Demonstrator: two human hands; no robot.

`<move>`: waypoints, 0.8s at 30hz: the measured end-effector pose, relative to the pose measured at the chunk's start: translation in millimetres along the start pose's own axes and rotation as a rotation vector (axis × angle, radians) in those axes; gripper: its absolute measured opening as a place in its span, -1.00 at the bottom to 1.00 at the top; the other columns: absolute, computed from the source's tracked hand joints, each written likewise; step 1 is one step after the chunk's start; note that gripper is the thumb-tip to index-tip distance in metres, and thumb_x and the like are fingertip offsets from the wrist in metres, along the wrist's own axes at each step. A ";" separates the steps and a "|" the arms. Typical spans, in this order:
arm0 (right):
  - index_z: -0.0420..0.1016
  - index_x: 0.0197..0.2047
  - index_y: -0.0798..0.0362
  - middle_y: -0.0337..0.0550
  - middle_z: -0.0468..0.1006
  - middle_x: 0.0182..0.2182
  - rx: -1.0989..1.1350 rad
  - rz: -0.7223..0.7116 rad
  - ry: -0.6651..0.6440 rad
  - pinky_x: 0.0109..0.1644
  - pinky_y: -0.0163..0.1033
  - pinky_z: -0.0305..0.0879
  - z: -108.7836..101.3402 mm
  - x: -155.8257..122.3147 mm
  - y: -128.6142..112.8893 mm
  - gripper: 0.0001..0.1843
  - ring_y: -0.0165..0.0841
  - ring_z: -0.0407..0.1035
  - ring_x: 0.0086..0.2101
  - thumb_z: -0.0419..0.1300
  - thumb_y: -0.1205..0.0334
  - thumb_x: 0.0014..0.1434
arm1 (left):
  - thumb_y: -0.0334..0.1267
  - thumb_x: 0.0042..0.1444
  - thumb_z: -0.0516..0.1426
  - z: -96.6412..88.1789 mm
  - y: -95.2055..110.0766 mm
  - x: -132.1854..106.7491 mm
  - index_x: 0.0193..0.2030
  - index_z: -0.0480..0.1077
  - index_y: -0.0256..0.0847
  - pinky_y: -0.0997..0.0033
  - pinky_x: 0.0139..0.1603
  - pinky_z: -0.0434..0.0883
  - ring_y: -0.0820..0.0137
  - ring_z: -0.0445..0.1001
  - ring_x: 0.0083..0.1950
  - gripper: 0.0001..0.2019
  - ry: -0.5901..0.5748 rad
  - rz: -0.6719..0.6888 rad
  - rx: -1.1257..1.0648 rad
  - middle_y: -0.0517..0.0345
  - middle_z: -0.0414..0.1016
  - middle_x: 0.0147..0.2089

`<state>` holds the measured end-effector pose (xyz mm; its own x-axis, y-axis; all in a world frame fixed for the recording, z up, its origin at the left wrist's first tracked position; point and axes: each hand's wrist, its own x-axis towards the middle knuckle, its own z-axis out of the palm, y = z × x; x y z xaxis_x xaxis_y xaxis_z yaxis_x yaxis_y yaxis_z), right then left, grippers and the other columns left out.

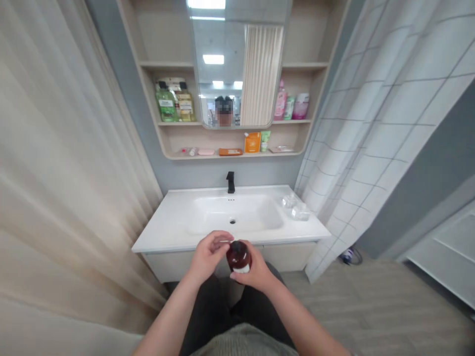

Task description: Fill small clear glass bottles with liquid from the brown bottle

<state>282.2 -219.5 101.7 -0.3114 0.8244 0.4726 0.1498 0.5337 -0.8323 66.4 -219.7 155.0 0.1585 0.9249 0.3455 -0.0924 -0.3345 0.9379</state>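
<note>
In front of the washbasin's near edge, my right hand (258, 269) is wrapped round a dark brown bottle (237, 259). The bottle has a black top and a white label low on its side. My left hand (210, 254) is at the upper left of the bottle, its fingers bent and drawn together beside the black top. A thin pale sliver shows at those fingertips, too small to name. Whether the left fingers touch the top cannot be made out.
Behind the hands is a white washbasin (178, 241) with a black faucet (230, 183). Clear plastic containers (300, 211) stand on its right side. Above hangs a mirror cabinet (222, 157) with bottles, an orange pouch (253, 142) and small items. Curtains (74, 148) flank both sides.
</note>
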 end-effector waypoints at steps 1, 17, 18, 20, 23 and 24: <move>0.51 0.37 -0.08 0.04 0.71 0.22 -0.008 0.012 0.013 0.35 0.19 0.59 -0.9 1.9 -0.4 -0.06 0.09 0.64 0.19 0.69 0.05 -0.05 | -0.03 0.28 0.44 -2.9 -1.2 1.0 0.13 0.62 -0.14 0.00 0.39 0.61 0.10 0.74 0.20 -0.63 0.025 0.009 -0.012 -0.13 0.77 0.12; 0.46 0.42 -0.12 0.05 0.69 0.28 -0.087 0.100 0.036 0.39 0.24 0.53 -3.9 10.4 4.7 -0.01 0.10 0.63 0.21 0.68 0.07 -0.04 | -0.15 -0.02 0.58 14.9 -11.1 14.8 -0.10 0.65 -0.16 0.05 0.26 0.69 0.09 0.79 0.07 -0.62 0.159 -0.086 -0.071 -0.11 0.81 -0.01; 0.46 0.43 -0.12 0.05 0.68 0.29 -0.026 0.087 -0.009 0.41 0.22 0.52 -6.0 11.4 4.3 -0.01 0.09 0.62 0.23 0.69 0.04 -0.03 | -0.15 -0.06 0.59 17.9 -14.8 14.1 -0.09 0.65 -0.17 0.04 0.22 0.70 0.08 0.80 0.04 -0.59 0.186 -0.109 -0.110 -0.12 0.82 -0.03; 0.48 0.43 -0.11 0.02 0.68 0.30 0.107 0.065 -0.119 0.43 0.18 0.50 -11.6 13.9 4.3 0.01 0.07 0.61 0.25 0.72 -0.04 -0.02 | -0.11 -0.10 0.60 23.1 -23.6 12.3 -0.05 0.65 -0.18 0.02 0.16 0.72 0.05 0.82 0.01 -0.51 0.231 -0.142 -0.175 -0.14 0.83 -0.04; 0.54 0.40 -0.10 -0.01 0.71 0.26 0.157 0.072 -0.203 0.41 0.16 0.51 -21.7 15.4 13.4 0.00 0.06 0.63 0.21 0.74 -0.14 -0.04 | -0.02 0.01 0.57 25.5 -38.8 11.1 0.02 0.64 -0.18 -0.02 0.20 0.71 0.03 0.82 0.04 -0.50 0.228 -0.131 -0.161 -0.18 0.83 0.00; 0.55 0.38 -0.10 -0.01 0.71 0.24 0.129 0.079 -0.194 0.40 0.17 0.51 -26.0 15.0 19.7 -0.01 0.06 0.63 0.20 0.74 -0.14 -0.05 | 0.02 0.09 0.54 23.0 -44.2 12.0 0.06 0.64 -0.17 -0.04 0.24 0.70 0.03 0.81 0.08 -0.51 0.195 -0.111 -0.121 -0.19 0.82 0.04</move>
<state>304.9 -191.6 100.0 -0.4796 0.8046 0.3501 0.0637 0.4298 -0.9007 95.0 -198.0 118.4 -0.0173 0.9760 0.2173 -0.2035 -0.2162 0.9549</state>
